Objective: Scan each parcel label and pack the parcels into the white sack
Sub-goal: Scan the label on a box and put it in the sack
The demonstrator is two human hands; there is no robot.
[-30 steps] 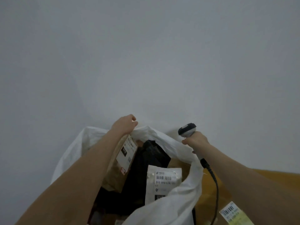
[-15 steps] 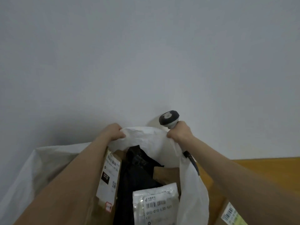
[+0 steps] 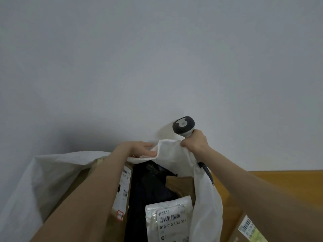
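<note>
The white sack (image 3: 206, 198) stands open in front of me, its far rim pulled up. My left hand (image 3: 139, 148) holds the rim from inside, fingers under the fold. My right hand (image 3: 194, 141) pinches the same rim and also grips the grey barcode scanner (image 3: 183, 126), whose cable runs down behind the sack. Inside are a brown parcel with a white label (image 3: 122, 193), a black bag (image 3: 148, 187), a brown box (image 3: 181, 185) and a silver padded mailer with a barcode label (image 3: 169, 220).
A plain grey wall (image 3: 157, 58) fills the upper view. A wooden surface (image 3: 272, 177) lies to the right. A cardboard parcel with a barcode label (image 3: 248, 227) sits at the bottom right, outside the sack.
Both hands have drawn the sack's far rim upward and closer together. The scanner rose with my right hand. The view tilted, showing more of the parcels inside.
</note>
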